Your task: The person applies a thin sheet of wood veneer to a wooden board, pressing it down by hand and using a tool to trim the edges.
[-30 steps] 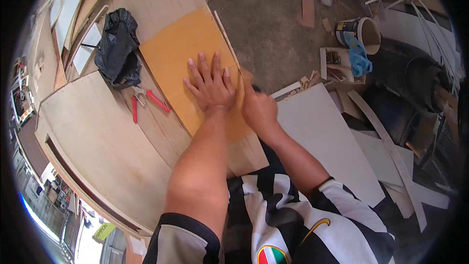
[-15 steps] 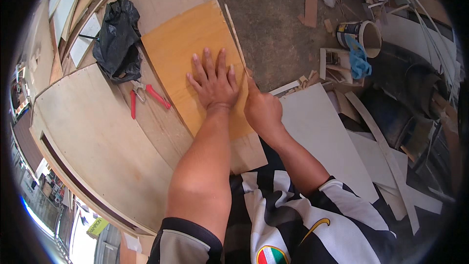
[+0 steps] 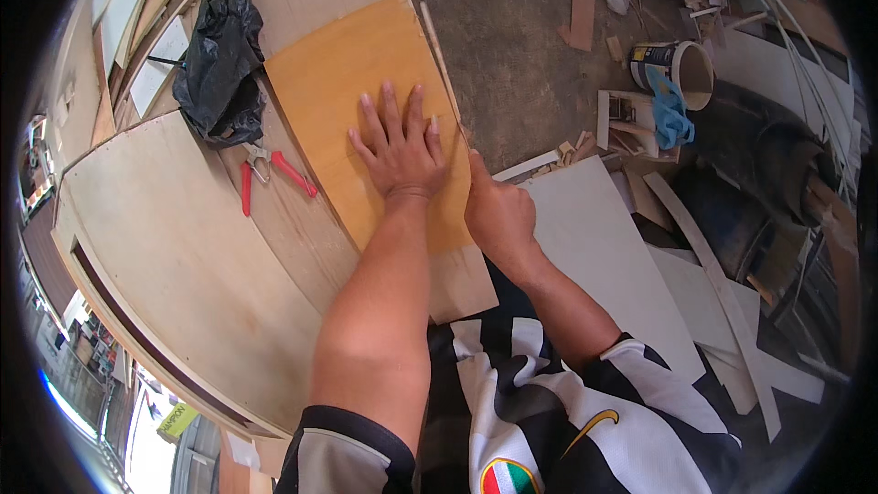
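Note:
My left hand [image 3: 401, 154] lies flat with fingers spread on an orange-yellow wooden board [image 3: 325, 82], pressing it onto a paler plank [image 3: 462, 279]. Along the board's right edge runs a thin wood strip [image 3: 437, 50], split away at its far end. Closed at that edge, near where the strip meets the board, is my right hand [image 3: 498, 215], its index finger pointing forward. Whatever it grips is hidden by the fingers. Pliers with red handles [image 3: 260, 174] rest open to the left of the board, beside a crumpled black plastic bag [image 3: 219, 73].
A pale panel with a long slot [image 3: 174, 247] fills the left side. To the right lie a white sheet [image 3: 594, 247], a long curved strip [image 3: 718, 293] and wood offcuts. A bucket [image 3: 690, 73] lies tipped on its side with a blue plastic bag [image 3: 672, 119] against it.
My right hand has drawn slightly back toward me and to the right along the board's edge. The left hand stays spread on the board.

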The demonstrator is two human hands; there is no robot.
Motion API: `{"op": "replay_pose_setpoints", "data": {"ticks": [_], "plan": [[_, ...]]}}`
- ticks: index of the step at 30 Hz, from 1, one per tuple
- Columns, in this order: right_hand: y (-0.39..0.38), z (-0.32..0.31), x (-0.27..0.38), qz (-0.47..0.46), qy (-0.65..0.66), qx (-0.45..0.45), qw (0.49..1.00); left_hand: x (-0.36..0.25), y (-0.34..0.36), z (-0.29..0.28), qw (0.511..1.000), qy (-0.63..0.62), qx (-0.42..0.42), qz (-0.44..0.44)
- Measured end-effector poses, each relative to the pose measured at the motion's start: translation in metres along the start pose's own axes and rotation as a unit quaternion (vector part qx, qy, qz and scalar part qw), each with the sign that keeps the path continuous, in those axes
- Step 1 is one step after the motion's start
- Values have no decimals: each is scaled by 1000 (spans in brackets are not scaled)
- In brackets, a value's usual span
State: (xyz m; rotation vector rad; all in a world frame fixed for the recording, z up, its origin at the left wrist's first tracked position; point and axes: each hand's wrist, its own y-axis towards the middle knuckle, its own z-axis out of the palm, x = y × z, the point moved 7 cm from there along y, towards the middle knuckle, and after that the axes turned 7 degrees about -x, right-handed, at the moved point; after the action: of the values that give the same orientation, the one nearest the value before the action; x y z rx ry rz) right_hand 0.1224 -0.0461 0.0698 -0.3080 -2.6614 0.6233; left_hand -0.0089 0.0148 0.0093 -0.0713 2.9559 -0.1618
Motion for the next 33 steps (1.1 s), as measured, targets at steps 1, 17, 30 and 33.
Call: {"op": "replay_pose_setpoints", "data": {"ticks": [1,17,30,33], "plan": [[8,3,-1,1,0,0,1000,-1,-1,1,1000,2,-4,1],[16,-5,4,-8,-14,12,1000,-1,-1,-5,998,-6,-54,9],[18,-1,6,13,7,-18,1000,-3,-1,-9,998,6,-54,8],[7,-7,2,22,11,3,1000,-2,-1,-7,999,4,-53,10]]}}
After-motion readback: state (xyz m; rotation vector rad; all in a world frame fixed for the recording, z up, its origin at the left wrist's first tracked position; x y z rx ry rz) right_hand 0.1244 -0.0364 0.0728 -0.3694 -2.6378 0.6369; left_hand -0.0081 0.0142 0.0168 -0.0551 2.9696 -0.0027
